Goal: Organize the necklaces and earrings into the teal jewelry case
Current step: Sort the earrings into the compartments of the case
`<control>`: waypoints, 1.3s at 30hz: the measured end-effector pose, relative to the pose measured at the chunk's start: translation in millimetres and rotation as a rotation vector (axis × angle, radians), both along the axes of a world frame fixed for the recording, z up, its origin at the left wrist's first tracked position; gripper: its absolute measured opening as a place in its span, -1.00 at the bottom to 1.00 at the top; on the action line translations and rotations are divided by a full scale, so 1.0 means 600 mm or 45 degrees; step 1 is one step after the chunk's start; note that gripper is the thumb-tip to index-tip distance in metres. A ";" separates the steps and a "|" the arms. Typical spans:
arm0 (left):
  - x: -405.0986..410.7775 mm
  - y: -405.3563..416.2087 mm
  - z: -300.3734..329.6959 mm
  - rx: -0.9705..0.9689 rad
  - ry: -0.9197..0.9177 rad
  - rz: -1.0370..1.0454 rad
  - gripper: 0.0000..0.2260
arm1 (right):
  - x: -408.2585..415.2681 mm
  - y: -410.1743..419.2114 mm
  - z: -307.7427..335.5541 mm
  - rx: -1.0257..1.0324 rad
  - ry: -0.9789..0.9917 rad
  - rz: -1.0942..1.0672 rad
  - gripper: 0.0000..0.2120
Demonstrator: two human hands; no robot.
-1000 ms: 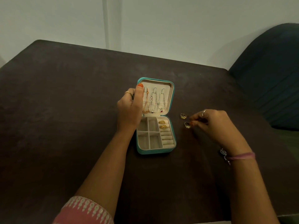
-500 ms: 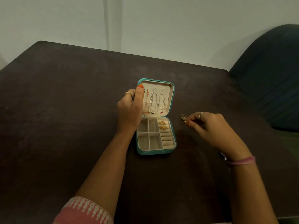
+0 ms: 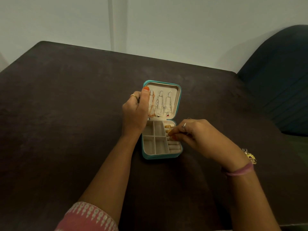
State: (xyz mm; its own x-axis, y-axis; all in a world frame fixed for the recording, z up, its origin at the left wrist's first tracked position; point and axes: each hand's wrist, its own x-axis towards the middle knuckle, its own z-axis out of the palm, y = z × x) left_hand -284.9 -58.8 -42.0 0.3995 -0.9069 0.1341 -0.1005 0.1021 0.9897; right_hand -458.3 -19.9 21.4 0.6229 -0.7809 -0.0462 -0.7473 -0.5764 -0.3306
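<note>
The teal jewelry case point(image 3: 160, 156) lies open on the dark table point(image 3: 66, 114). Its cream lid holds a gold necklace point(image 3: 152, 112) and two silver necklaces point(image 3: 159, 104), one with a red stone point(image 3: 167, 115). My left hand point(image 3: 133, 112) grips the lid's left edge, thumb up. Two gold rings point(image 3: 168, 126) sit in the ring rolls at the tray's right. My right hand point(image 3: 195, 134) hovers over those rolls with fingertips pinched on a small ring that is mostly hidden. A thin bit of another ring point(image 3: 189, 118) peeks out behind that hand.
The tray's square compartments point(image 3: 155, 139) hold nothing. A dark blue upholstered chair point(image 3: 280, 80) stands off the table's right side. A pale wall rises behind the table's far edge.
My right hand picked the silver ring off the table and moved left over the case's ring rolls. The left hand stayed on the lid.
</note>
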 end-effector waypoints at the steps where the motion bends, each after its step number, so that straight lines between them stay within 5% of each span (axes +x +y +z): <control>1: 0.000 0.000 0.000 0.004 -0.004 -0.001 -0.72 | 0.003 0.000 -0.001 -0.004 0.023 0.010 -0.78; 14: 0.000 -0.001 -0.001 0.016 -0.007 0.021 -0.66 | -0.031 -0.004 -0.023 -0.192 -0.316 -0.149 -0.89; 21: -0.002 0.000 0.001 0.011 -0.001 0.029 -0.64 | -0.073 -0.066 -0.047 -0.124 -0.119 -0.505 -0.76; 31: -0.002 0.002 0.002 0.013 0.019 0.014 -0.64 | -0.063 -0.060 -0.050 -0.057 -0.102 -0.531 -0.85; 39: -0.001 0.000 0.002 0.017 -0.009 0.015 -0.69 | -0.034 0.026 0.011 0.173 -0.177 -0.183 -0.84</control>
